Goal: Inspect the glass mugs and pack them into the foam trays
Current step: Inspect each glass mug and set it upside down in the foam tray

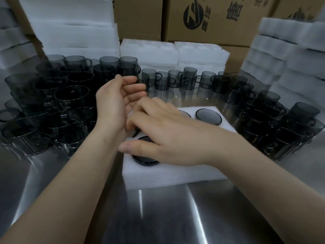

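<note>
A white foam tray (168,175) lies on the steel table in front of me. Dark glass mugs sit sunk in its holes: one at the front left (146,161), one at the back right (208,116). My right hand (168,136) lies flat over the front-left mug, fingers spread, thumb by its rim; it hides the tray's middle. My left hand (116,104) hovers just left of the tray, palm turned right, fingers loosely bent, holding nothing. Several smoky grey mugs crowd the table to the left (70,95), along the back (189,78) and to the right (288,127).
Stacks of white foam trays stand at the back left (73,32), back centre (174,51) and right (290,55). Printed cardboard boxes (211,20) rise behind them. Bare steel table (167,217) stretches toward me.
</note>
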{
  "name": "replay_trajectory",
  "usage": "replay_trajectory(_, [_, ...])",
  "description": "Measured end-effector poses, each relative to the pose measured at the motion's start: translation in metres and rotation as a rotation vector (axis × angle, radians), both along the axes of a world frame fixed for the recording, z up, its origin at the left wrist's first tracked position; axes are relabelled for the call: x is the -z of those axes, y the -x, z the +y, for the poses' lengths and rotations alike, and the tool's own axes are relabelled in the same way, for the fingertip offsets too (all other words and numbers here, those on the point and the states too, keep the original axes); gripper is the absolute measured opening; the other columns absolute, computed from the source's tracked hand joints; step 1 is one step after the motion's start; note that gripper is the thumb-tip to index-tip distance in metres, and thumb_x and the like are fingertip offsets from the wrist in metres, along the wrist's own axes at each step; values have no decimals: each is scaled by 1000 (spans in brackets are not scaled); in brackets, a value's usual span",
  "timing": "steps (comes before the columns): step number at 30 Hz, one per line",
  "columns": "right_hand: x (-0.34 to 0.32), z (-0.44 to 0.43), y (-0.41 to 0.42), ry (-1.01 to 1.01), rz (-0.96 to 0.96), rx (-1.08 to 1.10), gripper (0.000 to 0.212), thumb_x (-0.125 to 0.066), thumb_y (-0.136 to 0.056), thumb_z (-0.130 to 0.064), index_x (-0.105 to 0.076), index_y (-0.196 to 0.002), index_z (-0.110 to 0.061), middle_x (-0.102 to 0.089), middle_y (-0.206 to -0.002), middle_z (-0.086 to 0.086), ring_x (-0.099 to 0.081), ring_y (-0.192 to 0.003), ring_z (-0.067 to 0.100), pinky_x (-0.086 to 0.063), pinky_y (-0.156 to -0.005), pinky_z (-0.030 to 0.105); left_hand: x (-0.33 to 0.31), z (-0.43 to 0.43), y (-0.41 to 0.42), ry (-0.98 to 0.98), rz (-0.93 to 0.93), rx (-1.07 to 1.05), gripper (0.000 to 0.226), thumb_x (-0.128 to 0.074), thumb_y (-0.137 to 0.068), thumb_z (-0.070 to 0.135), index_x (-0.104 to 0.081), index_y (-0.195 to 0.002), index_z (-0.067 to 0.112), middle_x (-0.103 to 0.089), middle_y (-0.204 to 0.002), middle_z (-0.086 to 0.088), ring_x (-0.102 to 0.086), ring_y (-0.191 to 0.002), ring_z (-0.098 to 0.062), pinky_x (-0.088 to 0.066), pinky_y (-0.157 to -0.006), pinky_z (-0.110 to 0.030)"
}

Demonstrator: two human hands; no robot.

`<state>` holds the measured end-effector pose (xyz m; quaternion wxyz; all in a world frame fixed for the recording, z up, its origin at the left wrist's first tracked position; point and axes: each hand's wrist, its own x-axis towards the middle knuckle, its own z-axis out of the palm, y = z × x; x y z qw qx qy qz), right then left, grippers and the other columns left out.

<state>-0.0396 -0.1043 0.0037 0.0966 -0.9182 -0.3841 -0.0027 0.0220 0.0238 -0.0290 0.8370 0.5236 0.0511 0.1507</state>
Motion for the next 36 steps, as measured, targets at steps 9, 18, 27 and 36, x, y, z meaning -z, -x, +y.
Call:
replay_trajectory(9, [21,7,3,97,127,36,77,-23,-91,-65,-24,-149,-13,-4,-161,1,8,-147,9,5,-121,45,4,8,-7,-12,68,88,35,-37,-104,30,-65,-92,14,-74,-72,3,-71,-66,-10,-56,-66,-23])
replay_trajectory(18, [-40,-55,-51,-133,-96,561,25,-49,-92,-21,-69,-90,-6,-67,-83,13,-60,-76,27,-43,-59,32,4,-3,-2,-335,-42,83,25,-47,-98,11,-67,-83,12,-71,-74,-3,-63,-64,-13,-52,-62,-22])
replay_trajectory(27, [-34,-149,-77,208,297,1018,31,-72,-86,-23,-66,-102,4,-64,-85,20,-64,-71,34,-54,-61,35,10,-9,-1,-1038,-30,154,10,-64,-89,28,-72,-83,28,-71,-80,13,-65,-80,-7,-49,-76,-25])
replay_trajectory(36, [-11,-135,-94,123,99,1012,18,-62,-77,1,-69,-93,4,-69,-83,22,-60,-65,29,-56,-69,40,13,-6,-3,-1074,-43,173,9,-71,-82,27,-70,-75,32,-70,-73,15,-65,-75,-2,-48,-72,-20])
